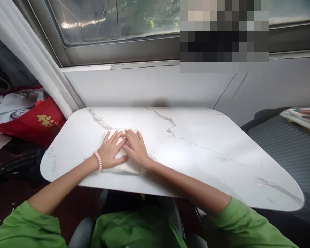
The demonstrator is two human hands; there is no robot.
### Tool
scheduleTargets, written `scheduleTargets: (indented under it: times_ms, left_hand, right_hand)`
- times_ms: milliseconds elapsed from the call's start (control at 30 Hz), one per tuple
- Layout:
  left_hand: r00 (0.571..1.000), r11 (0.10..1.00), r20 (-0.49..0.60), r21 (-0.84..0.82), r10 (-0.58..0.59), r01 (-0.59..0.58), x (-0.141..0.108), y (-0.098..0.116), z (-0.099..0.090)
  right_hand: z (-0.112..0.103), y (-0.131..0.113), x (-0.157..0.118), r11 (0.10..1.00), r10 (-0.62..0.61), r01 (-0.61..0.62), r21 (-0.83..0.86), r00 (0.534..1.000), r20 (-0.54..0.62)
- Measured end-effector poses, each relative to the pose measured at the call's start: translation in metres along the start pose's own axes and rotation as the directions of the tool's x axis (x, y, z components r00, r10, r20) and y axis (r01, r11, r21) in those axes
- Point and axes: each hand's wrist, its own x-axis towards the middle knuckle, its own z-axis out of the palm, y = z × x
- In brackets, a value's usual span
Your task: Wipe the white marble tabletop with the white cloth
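Observation:
A folded white cloth point(126, 168) lies on the white marble-patterned table point(196, 137), left of its middle. My left hand point(112, 150) rests flat on the cloth with its fingers spread, a pink coiled band around the wrist. Beside it, my right hand point(136, 146) lies palm down on the cloth's right part, fingers stretched out. The fingers of the two hands meet and partly overlap near the cloth's middle. Both hands hide much of the cloth, so its exact kind is hard to make out.
Behind the table stand a pale wall panel point(144, 86) and a metal-framed window point(124, 51). At left hangs a white curtain point(31, 51), near a red bag point(45, 120) with clothes in it. To the right is a grey ribbed surface point(286, 144) with folded fabric point(303, 119).

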Motion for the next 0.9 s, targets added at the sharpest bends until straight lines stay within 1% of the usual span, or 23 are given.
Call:
scheduleTargets:
  times_ms: [100, 200, 267, 333, 433, 500, 567, 767, 900]
  left_hand:
    - [1.000, 0.999, 0.015, -0.023, -0.024, 0.024, -0.035, 0.021, -0.008]
    - [0.998, 0.998, 0.011, -0.008, -0.061, 0.061, -0.055, 0.033, -0.012]
    - [0.997, 0.997, 0.012, 0.002, -0.071, 0.071, -0.059, 0.035, -0.014]
    - [0.997, 0.997, 0.017, 0.008, -0.072, 0.072, -0.059, 0.034, -0.014]
    - [0.997, 0.997, 0.034, 0.021, -0.073, 0.073, -0.051, 0.025, -0.012]
    - [0.996, 0.996, 0.039, 0.031, -0.081, 0.079, -0.041, 0.012, -0.010]
    - [0.995, 0.995, 0.032, 0.040, -0.089, 0.088, -0.027, -0.006, -0.008]
    - [0.993, 0.992, 0.042, 0.072, -0.109, 0.106, 0.029, -0.081, -0.004]
    - [0.989, 0.988, 0.038, 0.068, -0.143, 0.140, 0.062, -0.124, -0.003]
  right_hand:
    - [-0.002, -0.025, -0.029, 1.000, -0.023, 0.022, 0.018, 0.995, 0.092]
    - [-0.005, -0.039, -0.041, 0.998, -0.057, 0.052, 0.032, 0.984, 0.169]
    - [-0.007, -0.041, -0.042, 0.997, -0.079, 0.075, 0.028, 0.975, 0.206]
    - [-0.007, -0.039, -0.040, 0.992, -0.121, 0.125, -0.001, 0.964, 0.238]
    - [-0.005, -0.031, -0.029, 0.972, -0.200, 0.226, -0.066, 0.941, 0.274]
    - [-0.001, -0.024, -0.015, 0.963, -0.213, 0.247, -0.104, 0.941, 0.262]
    - [0.005, -0.017, 0.006, 0.963, -0.202, 0.236, -0.131, 0.953, 0.227]
    - [0.025, 0.007, 0.088, 0.958, -0.193, 0.218, -0.185, 0.970, 0.146]
    - [0.035, 0.021, 0.136, 0.938, -0.234, 0.256, -0.234, 0.965, 0.117]
